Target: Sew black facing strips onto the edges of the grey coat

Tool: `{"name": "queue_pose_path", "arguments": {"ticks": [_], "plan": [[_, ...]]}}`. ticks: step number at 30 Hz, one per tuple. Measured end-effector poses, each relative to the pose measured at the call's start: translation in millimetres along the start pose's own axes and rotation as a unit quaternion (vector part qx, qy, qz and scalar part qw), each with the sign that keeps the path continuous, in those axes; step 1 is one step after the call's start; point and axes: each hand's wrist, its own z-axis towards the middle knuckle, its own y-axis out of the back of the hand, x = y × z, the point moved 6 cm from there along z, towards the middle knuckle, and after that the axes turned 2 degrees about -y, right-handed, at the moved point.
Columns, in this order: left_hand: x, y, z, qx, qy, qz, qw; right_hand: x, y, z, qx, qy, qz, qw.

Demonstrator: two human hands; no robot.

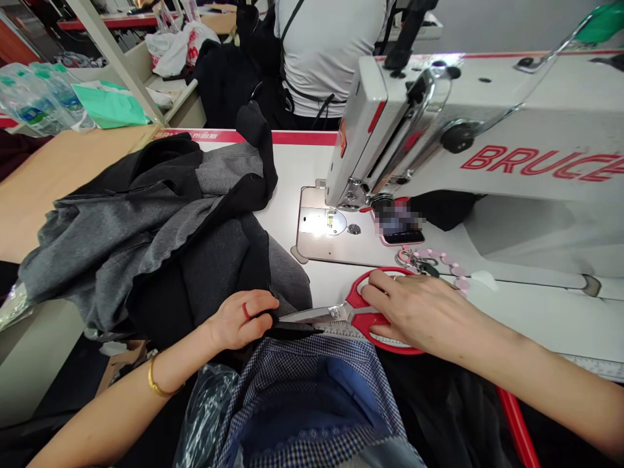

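My right hand (pixel 407 305) grips the red-handled scissors (pixel 359 312), their blades pointing left and slightly apart at the edge of dark cloth. My left hand (pixel 246 318), with a red ring on one finger, pinches the edge of a grey and black garment (pixel 195 240) close to the blade tips. The garment lies heaped over the left side of the sewing table (pixel 283 162). Just below the scissors, part of a ruler scale (pixel 336 329) shows along the table's front edge. A blue checked cloth (pixel 312 390) covers my lap.
A white sewing machine (pixel 536 123) stands on the right, its needle plate (pixel 312 227) beneath the head. Beside it lie a phone (pixel 402 231) and a pink beaded strap (pixel 446 260). Bottled water (pixel 41 97) is at far left. Another person (pixel 331 58) sits beyond the table.
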Motion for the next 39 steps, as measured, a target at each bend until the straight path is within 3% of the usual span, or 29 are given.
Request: {"name": "queue_pose_path", "arguments": {"ticks": [14,33,39], "plan": [[-1,1.2,3,-0.003,0.005,-0.001,1.000,7,3,-11,-0.010,-0.035,-0.013,0.999],[2,0.8,1,0.003,0.031,-0.011,0.999,12,-1,-3,0.020,-0.032,0.042,0.998],[2,1.0,2,0.005,0.035,-0.023,0.999,10,-2,-5,0.003,-0.030,0.018,0.999]]}}
